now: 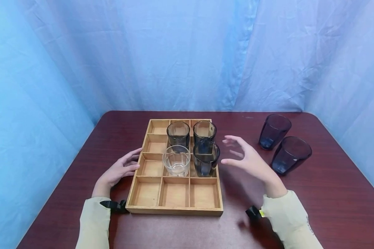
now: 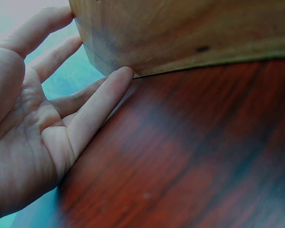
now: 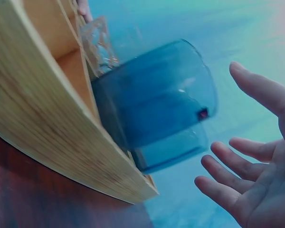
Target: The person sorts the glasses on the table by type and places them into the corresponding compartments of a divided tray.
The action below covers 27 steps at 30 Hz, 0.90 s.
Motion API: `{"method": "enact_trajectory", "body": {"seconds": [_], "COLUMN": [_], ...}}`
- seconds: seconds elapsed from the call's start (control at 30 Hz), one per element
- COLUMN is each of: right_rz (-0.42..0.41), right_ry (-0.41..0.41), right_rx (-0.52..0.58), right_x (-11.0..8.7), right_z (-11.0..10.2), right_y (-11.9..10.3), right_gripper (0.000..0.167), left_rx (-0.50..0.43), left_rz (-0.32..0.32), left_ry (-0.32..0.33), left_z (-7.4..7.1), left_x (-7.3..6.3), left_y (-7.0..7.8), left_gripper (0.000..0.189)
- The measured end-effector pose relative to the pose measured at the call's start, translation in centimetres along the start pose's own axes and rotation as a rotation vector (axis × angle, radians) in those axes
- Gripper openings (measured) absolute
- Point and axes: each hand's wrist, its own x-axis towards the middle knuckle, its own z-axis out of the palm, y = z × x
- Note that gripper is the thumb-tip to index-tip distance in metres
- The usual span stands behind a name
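A wooden tray (image 1: 174, 210) divided into square compartments lies on the table. Three dark tinted glasses and one clear glass (image 1: 176, 160) stand in its middle and right columns. The nearest dark glass (image 1: 205, 162) is in the right column, beside the clear one. My left hand (image 1: 119, 169) touches the tray's left side with its fingertips, fingers fairly straight; the left wrist view shows them against the wooden wall (image 2: 180, 38). To the right of the tray my right hand (image 1: 249, 160) is held with fingers spread, apart from the dark glass (image 3: 156, 95) and holding nothing.
Two more dark glasses, one farther back (image 1: 275, 131) and one nearer (image 1: 290, 155), stand on the table at the right. Pale blue curtains (image 1: 174, 55) hang behind and at both sides of the dark red table (image 1: 168, 231).
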Motion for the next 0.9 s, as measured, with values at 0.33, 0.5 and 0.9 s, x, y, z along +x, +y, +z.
{"method": "enact_trajectory", "body": {"seconds": [0.33, 0.5, 0.9], "right_rz": [-0.008, -0.030, -0.056], "right_ry": [0.046, 0.065, 0.091], "right_rx": [-0.003, 0.016, -0.010], "right_x": [-1.1, -1.8, -3.4], "right_z": [-3.5, -5.0, -8.2], "right_y": [-0.4, -0.5, -0.8], "right_gripper": [0.063, 0.060, 0.062], "left_rx": [0.002, -0.001, -0.003], "left_rz": [0.008, 0.010, 0.006], "left_ry": [0.001, -0.005, -0.003], "left_z": [-0.1, 0.0, 0.0], "left_x": [0.1, 0.0, -0.1], "left_y": [0.0, 0.1, 0.1], "left_gripper": [0.069, 0.069, 0.069]}}
